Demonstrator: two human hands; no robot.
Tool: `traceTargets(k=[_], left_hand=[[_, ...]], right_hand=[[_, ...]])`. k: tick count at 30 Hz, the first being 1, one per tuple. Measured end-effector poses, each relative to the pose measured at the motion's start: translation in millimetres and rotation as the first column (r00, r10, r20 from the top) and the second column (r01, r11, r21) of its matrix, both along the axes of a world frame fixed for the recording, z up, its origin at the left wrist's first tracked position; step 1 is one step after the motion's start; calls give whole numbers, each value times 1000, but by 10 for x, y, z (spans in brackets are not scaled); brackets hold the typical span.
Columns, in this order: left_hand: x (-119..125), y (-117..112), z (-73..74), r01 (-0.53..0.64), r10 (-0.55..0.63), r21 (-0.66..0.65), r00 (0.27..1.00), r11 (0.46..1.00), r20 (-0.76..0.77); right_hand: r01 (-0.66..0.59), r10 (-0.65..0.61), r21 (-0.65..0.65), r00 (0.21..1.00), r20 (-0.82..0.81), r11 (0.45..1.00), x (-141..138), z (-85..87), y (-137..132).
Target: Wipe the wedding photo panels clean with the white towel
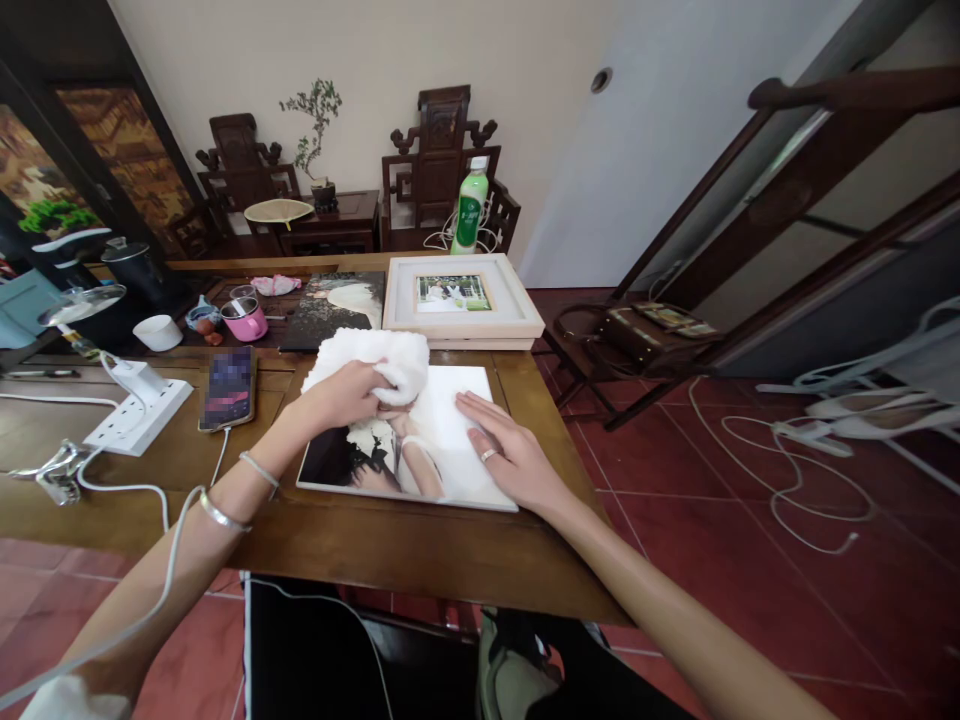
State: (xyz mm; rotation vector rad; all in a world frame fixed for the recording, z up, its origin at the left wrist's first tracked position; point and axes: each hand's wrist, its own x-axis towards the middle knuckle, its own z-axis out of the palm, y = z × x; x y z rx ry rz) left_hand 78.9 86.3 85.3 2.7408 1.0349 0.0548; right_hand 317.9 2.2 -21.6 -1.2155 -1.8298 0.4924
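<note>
Wooden desk (420,548) over red tile floor (690,490). Wedding-photo panel (431,465) lies mid-frame, near desk's front edge. Left hand (358,390): fingers bunched on white towel (360,352). Right hand (517,455): flat on panel, fingers extended. Grit under towel could scratch panel; hard sideways push could slide it off desk.

Left hand (358,392) gripping cloth (375,352) on photo panel (421,458); right hand (513,450) touching panel.
</note>
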Motion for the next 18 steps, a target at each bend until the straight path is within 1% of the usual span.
traceTargets(k=[1,3,5,7,8,10,11,12,14,16,18], left_hand=[[-13,-72,-21,6,-6,-1,1000,1000,-18],[-44,-302,-47,22,-23,-16,998,1000,-61],[-86,-624,-46,35,-40,-64,995,997,-88],[-142,-973,-29,60,-74,-136,993,989,-97],[-175,-1134,-21,85,-100,-149,990,985,-99],[-241,-1387,-14,127,-143,-154,985,980,-99],[-271,-1470,-15,144,-160,-147,982,978,-97],[-296,-1520,-18,154,-169,-142,981,978,-93],[-324,-1523,-23,154,-166,-142,983,978,-78],[-315,-1407,-25,125,-137,-159,988,979,-67],[-271,-1193,-30,80,-93,-171,993,982,-67]], right_hand=[[-3,3,2,1000,3,1000,0,2,-1],[-7,7,7,1000,6,1000,0,4,-2],[-5,5,7,1000,5,1000,-1,2,-3],[2,-2,1,1000,4,1000,-1,-2,-1],[3,-3,-2,1000,6,1000,-2,-5,0],[2,-2,-4,1000,11,1000,-3,-9,2],[1,-1,-3,1000,14,1000,-4,-10,3],[1,-1,-3,1000,19,1000,-4,-10,3],[1,0,-3,1000,24,1000,-5,-9,2],[1,-1,-3,1000,20,1000,-5,-7,-1],[2,-2,-5,1000,11,1000,-5,-4,-4]])
